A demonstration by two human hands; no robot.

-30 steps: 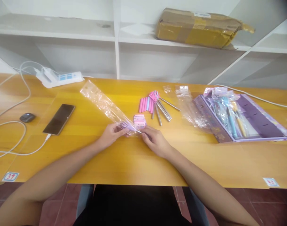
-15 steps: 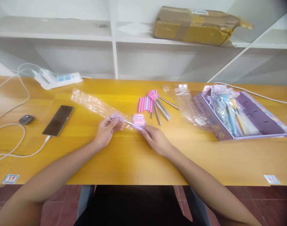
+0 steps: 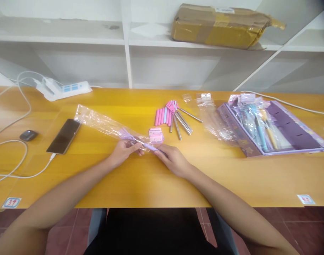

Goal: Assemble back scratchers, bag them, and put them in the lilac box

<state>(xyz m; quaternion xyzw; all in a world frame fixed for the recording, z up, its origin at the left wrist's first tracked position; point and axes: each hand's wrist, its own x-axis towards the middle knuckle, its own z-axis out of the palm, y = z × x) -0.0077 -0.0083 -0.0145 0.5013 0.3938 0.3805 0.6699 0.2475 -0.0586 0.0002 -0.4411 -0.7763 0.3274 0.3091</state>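
Note:
A purple back scratcher (image 3: 126,134) with a claw-like head and metal shaft lies mostly inside a long clear plastic bag (image 3: 98,122). My left hand (image 3: 126,150) is closed around the bag and the scratcher's shaft. Its purple handle (image 3: 150,146) is in the closed fingers of my right hand (image 3: 174,159). Just beyond my right hand is a small stack of pink cards (image 3: 155,135). Farther back lie several pink handle sleeves (image 3: 159,117), one of them light blue, beside pink claw heads (image 3: 172,105) on metal rods (image 3: 184,124).
Clear bags (image 3: 211,118) lie next to a purple box (image 3: 246,148) holding bagged scratchers. On the left are a phone (image 3: 64,136), a black earbud case (image 3: 28,135), white cables and a power strip (image 3: 67,90). A taped carton (image 3: 220,26) sits on the shelf.
The back scratcher has slid farther into the bag, its head now left of my left hand. My left hand has shifted right along the shaft, closer to my right hand.

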